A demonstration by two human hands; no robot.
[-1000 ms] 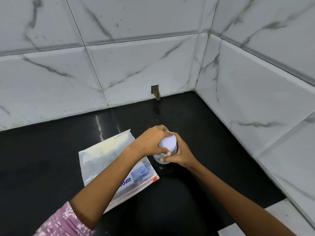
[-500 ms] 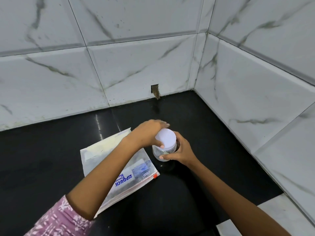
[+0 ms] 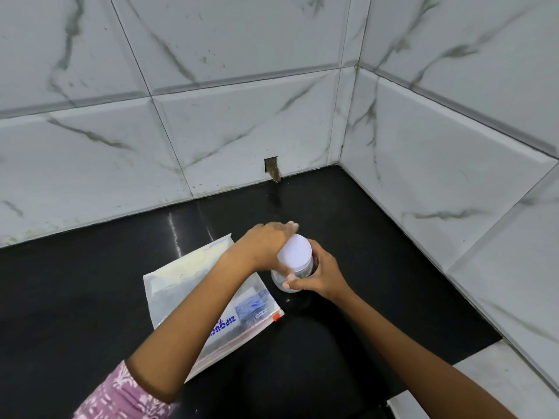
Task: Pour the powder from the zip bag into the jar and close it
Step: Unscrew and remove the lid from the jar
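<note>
A small clear jar (image 3: 281,278) stands on the black counter (image 3: 75,297), with a white lid (image 3: 295,251) sitting on its mouth. My right hand (image 3: 320,275) is wrapped around the jar's body from the right. My left hand (image 3: 266,244) lies against the lid's left side, fingers curled over its far edge. A clear zip bag (image 3: 187,276) with blue print and a red slider lies flat on the counter to the left of the jar, partly under my left forearm; pale powder shows along its far end.
White marble-look tiled walls (image 3: 211,131) close the counter at the back and on the right, meeting in a corner. A small dark hole (image 3: 271,166) sits in the back wall just above the counter. A white tile ledge (image 3: 484,385) shows at the bottom right.
My left hand has slid from on top of the lid round to its left side, so the lid's white top shows in full. The jar and bag have stayed put.
</note>
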